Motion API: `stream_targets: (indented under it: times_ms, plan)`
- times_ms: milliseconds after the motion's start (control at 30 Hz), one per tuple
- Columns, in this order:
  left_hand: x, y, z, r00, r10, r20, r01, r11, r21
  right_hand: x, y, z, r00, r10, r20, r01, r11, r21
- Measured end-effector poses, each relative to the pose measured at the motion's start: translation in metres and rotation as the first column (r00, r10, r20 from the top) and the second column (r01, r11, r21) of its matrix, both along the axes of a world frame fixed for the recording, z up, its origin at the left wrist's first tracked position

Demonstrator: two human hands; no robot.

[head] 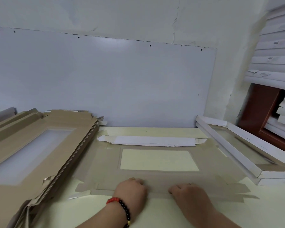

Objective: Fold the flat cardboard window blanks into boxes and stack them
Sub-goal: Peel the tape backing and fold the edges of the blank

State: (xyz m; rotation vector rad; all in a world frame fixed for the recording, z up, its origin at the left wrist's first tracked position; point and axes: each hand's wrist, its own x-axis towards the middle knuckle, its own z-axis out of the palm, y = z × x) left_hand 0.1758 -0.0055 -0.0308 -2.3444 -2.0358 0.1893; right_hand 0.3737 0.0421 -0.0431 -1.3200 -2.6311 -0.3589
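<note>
Two hands on near flap of flat blank (156,176): left hand (132,190) (bead bracelet at wrist) and right hand (187,193), fingers curled over flap edge, pressing; true grip cannot be told. Blank lies on table (92,211), window ahead of knuckles. Stack of blanks (39,145) left of left hand. Folded boxes (237,148) right of right hand.

one head cam, wide-angle, looks fwd and down over table (105,211) toward wall (105,76); hands close at bottom edge.
</note>
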Motion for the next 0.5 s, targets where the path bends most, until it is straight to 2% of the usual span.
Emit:
stream_targets:
  times_ms: [233, 500]
  plan:
    - [-0.063, -0.003, 0.003, 0.983, 0.17, 0.071, -0.17, 0.985, -0.003, 0.062, 0.027, 0.012, 0.992, -0.129, -0.012, 0.125, 0.976, -0.176]
    - [-0.099, 0.001, 0.013, 0.923, 0.314, 0.224, -0.289, 0.948, -0.136, 0.123, 0.056, 0.021, 0.98, -0.2, -0.002, 0.192, 0.945, -0.264]
